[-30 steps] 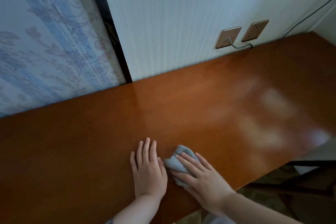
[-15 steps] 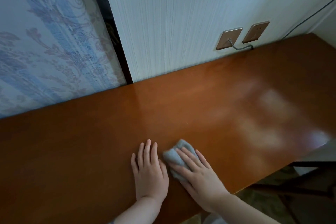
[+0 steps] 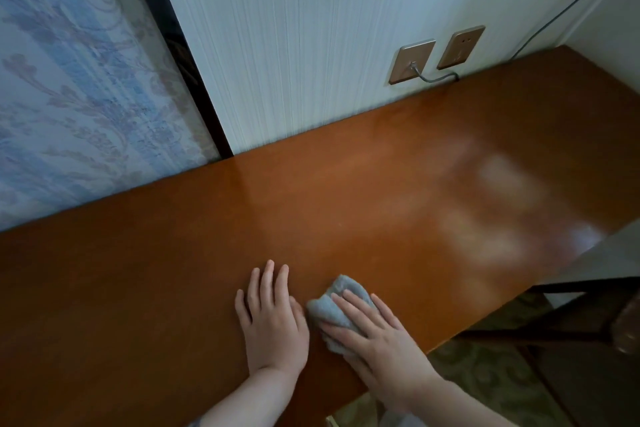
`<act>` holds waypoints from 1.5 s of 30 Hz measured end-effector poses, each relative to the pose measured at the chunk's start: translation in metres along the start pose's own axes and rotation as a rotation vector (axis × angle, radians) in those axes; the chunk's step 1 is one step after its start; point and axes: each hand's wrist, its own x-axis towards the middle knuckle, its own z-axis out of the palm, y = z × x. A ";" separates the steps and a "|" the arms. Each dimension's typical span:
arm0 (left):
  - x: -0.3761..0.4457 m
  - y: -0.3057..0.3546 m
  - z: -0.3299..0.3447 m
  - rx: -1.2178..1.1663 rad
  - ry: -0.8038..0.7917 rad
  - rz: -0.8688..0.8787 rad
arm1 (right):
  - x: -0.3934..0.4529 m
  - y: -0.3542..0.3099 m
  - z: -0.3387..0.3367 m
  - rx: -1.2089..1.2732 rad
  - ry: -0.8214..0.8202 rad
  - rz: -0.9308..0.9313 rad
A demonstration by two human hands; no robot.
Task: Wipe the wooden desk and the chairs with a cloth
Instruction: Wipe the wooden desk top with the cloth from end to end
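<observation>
- Wooden desk (image 3: 173, 288) was a glossy orange-brown slab, and the small grey cloth (image 3: 337, 308) sat near its front edge, pinned flat under the straight fingers of the right hand (image 3: 377, 343).
- Left hand (image 3: 272, 319) lay palm-down on the wood just beside the cloth, fingers relaxed, holding nothing.
- Biggest risk I could see: the cloth was bunched small and only pressed, not gripped, so a fast stroke could've slid it out from under the fingers or off that front edge.
- Bare palm on polished wood probably meant fresh smudges to redo.
- At the back wall, a cable (image 3: 433, 78) ran from one of two outlet plates (image 3: 410, 61) down behind the desk, which could snag a wipe along there.
- Dark chair (image 3: 588, 322) stood off the right corner, not yet wiped as far as I could judge.
</observation>
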 end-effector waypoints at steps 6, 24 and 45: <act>-0.010 0.016 0.002 0.012 -0.035 0.269 | -0.012 0.090 -0.019 0.100 0.068 0.419; 0.012 0.093 0.022 0.013 -0.053 0.034 | 0.014 0.134 -0.035 0.042 -0.003 0.472; 0.008 0.092 0.027 0.057 0.075 -0.183 | 0.069 0.145 -0.051 -0.107 -0.163 -0.406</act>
